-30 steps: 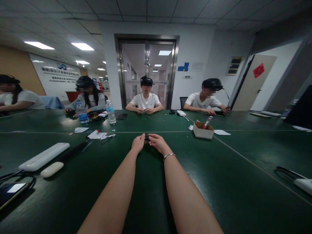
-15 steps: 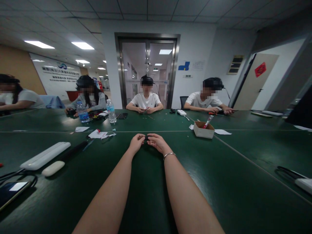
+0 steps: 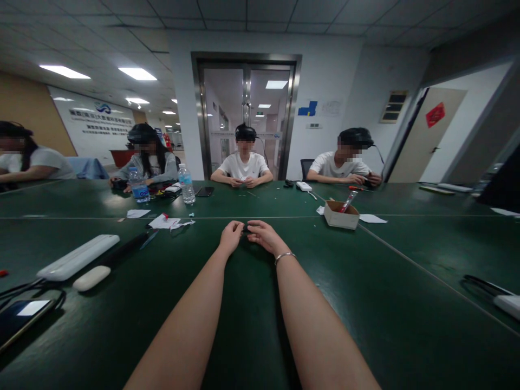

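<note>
A small black object (image 3: 245, 229) is between my two hands above the green table (image 3: 260, 303); most of it is hidden, so its kind cannot be made out. My left hand (image 3: 232, 236) is closed, its thumb and fingers pinching the object from the left. From the right, my right hand (image 3: 264, 237) reaches round it with bent fingers, the tips touching or very close to it. A silver bracelet (image 3: 285, 257) circles my right wrist.
Left lie a white bar-shaped case (image 3: 79, 257), a white rounded object (image 3: 92, 278) and a phone (image 3: 24, 319). Beyond are paper scraps (image 3: 164, 221) and water bottles (image 3: 187, 185). An open box (image 3: 342, 216) stands right. Several people sit across the table.
My left hand has turned slightly and shifted a little right. The fingers of my right hand have spread slightly around the black object. Across the table, the right-hand person has raised their hands.
</note>
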Available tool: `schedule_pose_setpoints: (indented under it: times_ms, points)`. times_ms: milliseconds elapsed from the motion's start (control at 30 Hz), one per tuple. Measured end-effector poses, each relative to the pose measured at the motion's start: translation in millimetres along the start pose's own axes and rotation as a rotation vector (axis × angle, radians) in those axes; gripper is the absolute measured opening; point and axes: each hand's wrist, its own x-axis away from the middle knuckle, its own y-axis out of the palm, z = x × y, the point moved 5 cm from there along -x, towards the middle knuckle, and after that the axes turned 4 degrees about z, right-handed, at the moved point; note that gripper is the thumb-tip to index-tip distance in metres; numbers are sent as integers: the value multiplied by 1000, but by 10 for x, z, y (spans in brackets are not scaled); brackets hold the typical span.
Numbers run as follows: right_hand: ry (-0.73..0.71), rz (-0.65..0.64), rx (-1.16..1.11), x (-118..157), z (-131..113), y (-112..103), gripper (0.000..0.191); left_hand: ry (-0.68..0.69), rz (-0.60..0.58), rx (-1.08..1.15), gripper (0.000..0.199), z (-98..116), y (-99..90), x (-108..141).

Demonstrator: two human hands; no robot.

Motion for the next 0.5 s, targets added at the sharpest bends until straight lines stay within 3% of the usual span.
schedule_pose_setpoints:
  times_ms: [167,267,367,500]
  points:
    - [3,-14,195,-13,12,51,23,20,-17,-13,22,32,5,16]
    - [-4,-33,140,7,-4,50,14,12,-16,17,21,55,8,30]
    - [-9,-36,68,16,-20,39,25,5,-9,24,21,66,8,37]
    - [5,-1,173,-40,19,34,27,5,-14,16,22,71,7,40]
